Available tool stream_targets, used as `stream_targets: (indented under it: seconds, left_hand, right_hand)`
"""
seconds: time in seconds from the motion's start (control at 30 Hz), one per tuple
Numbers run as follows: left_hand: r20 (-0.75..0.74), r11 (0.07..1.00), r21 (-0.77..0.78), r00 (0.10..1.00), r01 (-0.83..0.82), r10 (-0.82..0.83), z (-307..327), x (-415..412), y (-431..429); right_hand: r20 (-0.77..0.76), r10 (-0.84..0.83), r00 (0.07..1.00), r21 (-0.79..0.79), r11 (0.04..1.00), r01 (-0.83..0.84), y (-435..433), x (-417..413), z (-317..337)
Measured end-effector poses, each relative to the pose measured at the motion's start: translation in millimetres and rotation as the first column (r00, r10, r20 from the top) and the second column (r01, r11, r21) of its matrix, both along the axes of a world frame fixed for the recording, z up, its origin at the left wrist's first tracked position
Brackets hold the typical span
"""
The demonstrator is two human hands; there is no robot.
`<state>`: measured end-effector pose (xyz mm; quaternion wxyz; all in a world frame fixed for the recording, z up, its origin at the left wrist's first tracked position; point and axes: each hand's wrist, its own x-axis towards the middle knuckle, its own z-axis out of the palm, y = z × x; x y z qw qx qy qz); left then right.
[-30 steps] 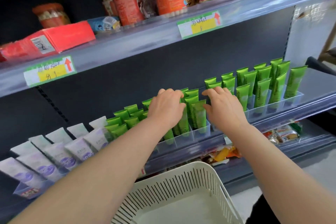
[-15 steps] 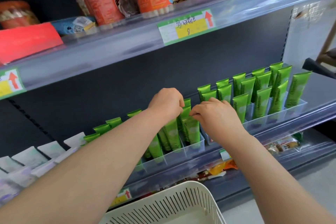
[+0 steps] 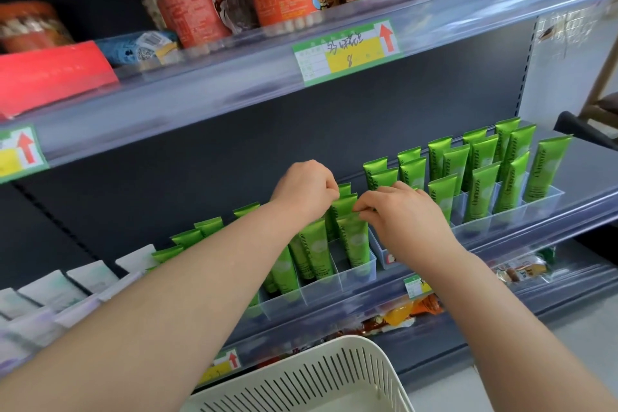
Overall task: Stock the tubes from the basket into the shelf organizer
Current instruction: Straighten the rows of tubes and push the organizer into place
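The green tubes (image 3: 481, 192) show a glossy, smooth, foil-like plastic skin. The shelf organizer (image 3: 321, 291) is clear smooth plastic; the near basket (image 3: 301, 376), matt cream plastic.

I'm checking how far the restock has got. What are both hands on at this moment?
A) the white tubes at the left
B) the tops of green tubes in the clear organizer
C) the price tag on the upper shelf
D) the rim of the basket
B: the left hand and the right hand both pinch at the tops of green tubes standing in the clear organizer, well above the basket.
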<state>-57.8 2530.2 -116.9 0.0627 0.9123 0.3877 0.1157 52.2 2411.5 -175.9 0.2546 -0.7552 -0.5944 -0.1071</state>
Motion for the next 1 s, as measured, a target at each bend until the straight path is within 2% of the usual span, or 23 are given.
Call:
stream_targets:
  seconds: [0.17, 0.37, 0.5, 0.8, 1.0]
  left_hand:
    - [0.098, 0.998, 0.006, 0.994, -0.055, 0.055, 9, -8, 16]
    - [-0.019, 0.995, 0.057, 0.997, -0.08, 0.081, 8, -2, 29]
    - [-0.066, 0.995, 0.029, 0.993, -0.096, 0.097, 2, 7, 36]
    - [-0.02, 0.992, 0.109, 0.997, -0.07, 0.072, -4, 24, 42]
    - [-0.033, 0.992, 0.085, 0.995, -0.093, 0.096, -5, 19, 41]
  right_hand:
    - [-0.085, -0.01, 0.996, 0.08, 0.997, 0.017, -3, 1, 14]
    - [-0.097, -0.02, 0.995, 0.036, 0.999, 0.023, 1, 6, 18]
    - [-0.096, 0.001, 0.995, 0.003, 1.0, 0.0, 4, 5, 14]
    - [-0.082, 0.008, 0.997, 0.01, 1.0, -0.007, 4, 7, 7]
    - [-0.118, -0.019, 0.993, 0.071, 0.997, 0.027, 7, 8, 10]
